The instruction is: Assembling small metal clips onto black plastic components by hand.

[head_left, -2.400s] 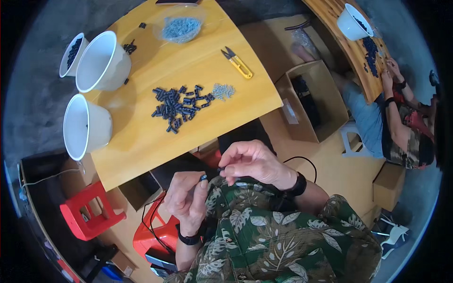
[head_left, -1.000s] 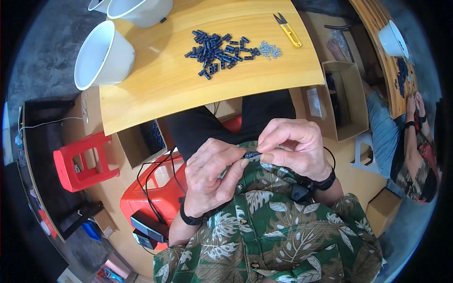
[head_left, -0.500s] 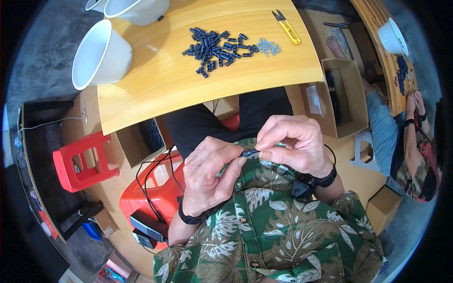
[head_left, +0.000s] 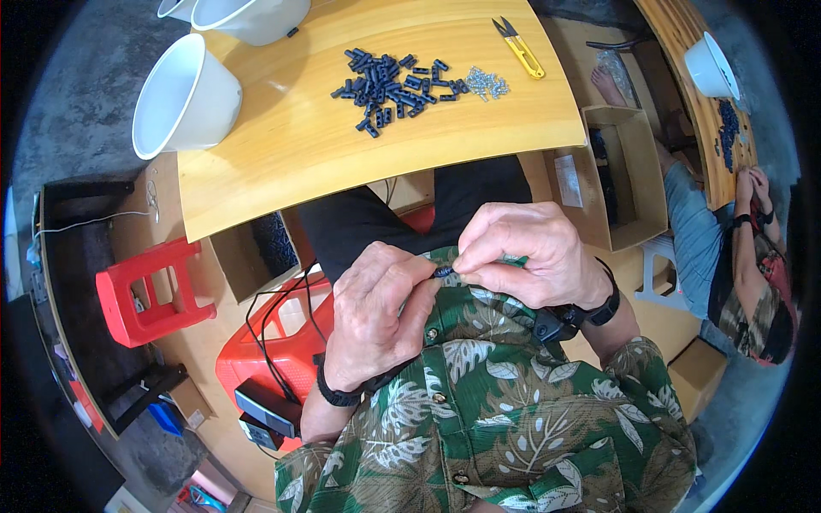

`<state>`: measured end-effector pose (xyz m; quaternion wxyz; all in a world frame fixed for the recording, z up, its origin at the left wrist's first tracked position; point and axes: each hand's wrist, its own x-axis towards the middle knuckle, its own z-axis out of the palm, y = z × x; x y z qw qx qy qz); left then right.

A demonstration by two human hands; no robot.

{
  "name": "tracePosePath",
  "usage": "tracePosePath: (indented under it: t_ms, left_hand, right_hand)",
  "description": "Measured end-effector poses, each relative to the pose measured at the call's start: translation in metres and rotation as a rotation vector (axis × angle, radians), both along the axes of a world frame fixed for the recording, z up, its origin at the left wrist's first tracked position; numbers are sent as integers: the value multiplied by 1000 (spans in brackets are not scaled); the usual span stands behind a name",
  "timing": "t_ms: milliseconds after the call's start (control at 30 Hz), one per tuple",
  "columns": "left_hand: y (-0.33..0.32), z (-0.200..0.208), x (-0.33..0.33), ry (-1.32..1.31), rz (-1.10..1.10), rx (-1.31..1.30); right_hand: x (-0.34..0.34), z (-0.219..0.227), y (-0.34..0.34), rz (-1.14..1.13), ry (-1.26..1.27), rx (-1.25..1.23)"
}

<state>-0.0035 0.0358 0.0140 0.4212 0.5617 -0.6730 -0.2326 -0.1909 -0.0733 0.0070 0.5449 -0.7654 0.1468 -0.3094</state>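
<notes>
Together, the left hand (head_left: 375,309) and right hand (head_left: 532,255) (both curled inward) pinch a dark piece (head_left: 444,272).

Beyond the fingers (head_left: 489,275), heaped parts (head_left: 379,85) are lying on the table (head_left: 299,158), snips (head_left: 525,60) resting right, a bucket (head_left: 209,98) standing left.

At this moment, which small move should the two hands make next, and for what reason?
I would perhaps loosen the grip of the right hand slightly, while the left hand holds the small dark piece, and look at it: both hands pinch it, one at each end, so only its middle shows and the state of its ends cannot be told.
</notes>
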Motion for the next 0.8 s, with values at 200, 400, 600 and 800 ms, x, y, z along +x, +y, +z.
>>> tracePosePath:
  t_ms: [200,400,600,800]
  left_hand:
    - [0,-1,2,41,-2,13]
    - [1,-4,1,75,-15,40]
    - [2,-2,0,62,8,29]
    - [3,-5,-2,104,-33,22]
  right_hand:
    - [0,0,-5,56,3,2]
    - [1,1,0,39,48,-17]
    - [-1,-4,0,41,17,68]
    - [-4,-10,8,6,-1,80]
